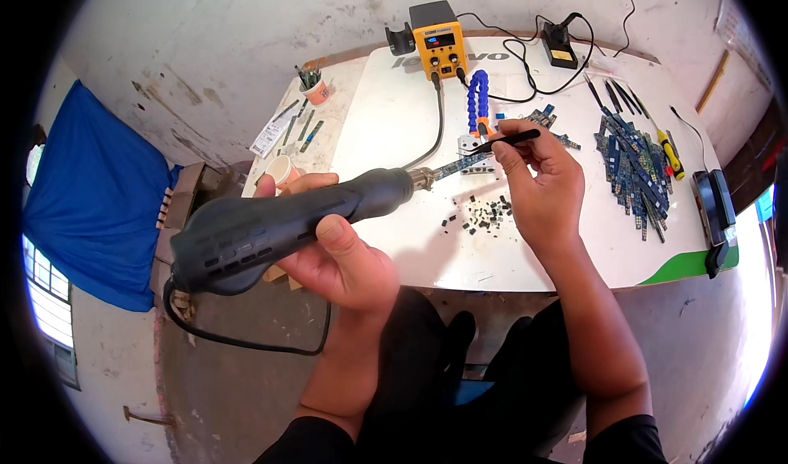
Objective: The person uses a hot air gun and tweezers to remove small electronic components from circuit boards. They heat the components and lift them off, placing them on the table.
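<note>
My left hand [349, 263] is wrapped round a black hot air gun [271, 222], whose metal nozzle points right at a narrow circuit board strip [455, 167]. The strip lies by a small metal base with blue flexible arms [478, 98] and an orange-tipped clip. My right hand [548, 189] pinches black tweezers [519, 138], their tips over the strip near the clip. Whether the tips touch the strip I cannot tell. Below the strip, loose black chips [484, 213] are scattered on the white table [386, 254].
A yellow rework station [439, 41] and a soldering iron stand [560, 49] are at the back. On the right lie piled circuit boards [632, 164], a yellow-handled tool [671, 153] and a phone-like black device [714, 209]. Cups [283, 171] stand on the left. Cables cross the table.
</note>
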{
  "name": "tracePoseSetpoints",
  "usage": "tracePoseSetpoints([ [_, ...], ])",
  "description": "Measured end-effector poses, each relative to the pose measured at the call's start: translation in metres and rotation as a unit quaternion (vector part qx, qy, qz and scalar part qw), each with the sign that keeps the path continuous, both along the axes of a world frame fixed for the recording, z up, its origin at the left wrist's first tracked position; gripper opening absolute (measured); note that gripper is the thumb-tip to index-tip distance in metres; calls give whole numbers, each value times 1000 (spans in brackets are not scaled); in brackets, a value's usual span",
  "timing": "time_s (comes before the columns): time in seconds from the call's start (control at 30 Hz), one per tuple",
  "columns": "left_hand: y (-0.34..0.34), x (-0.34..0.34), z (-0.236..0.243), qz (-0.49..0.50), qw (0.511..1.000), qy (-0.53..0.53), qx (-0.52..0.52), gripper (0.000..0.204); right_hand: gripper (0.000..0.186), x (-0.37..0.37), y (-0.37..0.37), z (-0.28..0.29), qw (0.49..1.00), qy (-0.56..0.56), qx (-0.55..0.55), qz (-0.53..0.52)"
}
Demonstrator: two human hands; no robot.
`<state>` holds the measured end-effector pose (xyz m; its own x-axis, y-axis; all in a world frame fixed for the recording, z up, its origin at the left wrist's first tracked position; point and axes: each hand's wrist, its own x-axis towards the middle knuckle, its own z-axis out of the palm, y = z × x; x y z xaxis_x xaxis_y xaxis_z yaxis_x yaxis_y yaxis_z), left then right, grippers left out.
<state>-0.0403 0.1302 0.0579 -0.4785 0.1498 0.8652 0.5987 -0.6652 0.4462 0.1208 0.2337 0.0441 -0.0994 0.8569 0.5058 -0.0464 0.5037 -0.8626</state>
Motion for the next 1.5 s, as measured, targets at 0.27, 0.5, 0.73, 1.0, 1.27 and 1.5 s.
tracePoseSetpoints([
  [0.27,6,0,-4,24,1000,16,-11,74,15,1,-1,-5,1000,-18,4,16],
  [0.5,10,-2,-8,62,997,43,-29,68,16,-2,2,-6,1000,-15,4,23],
  [0.73,6,-9,-11,46,996,72,-34,66,11,-16,24,27,991,-96,92,12],
  [1.0,6,-7,-13,70,994,69,-43,68,14,-8,21,5,997,-67,17,21],
  [1.27,5,-4,-11,50,996,54,-52,69,13,-9,16,6,996,-61,53,41],
  [1.5,4,-6,-12,59,994,67,-65,68,15,-13,14,3,995,-42,72,52],
])
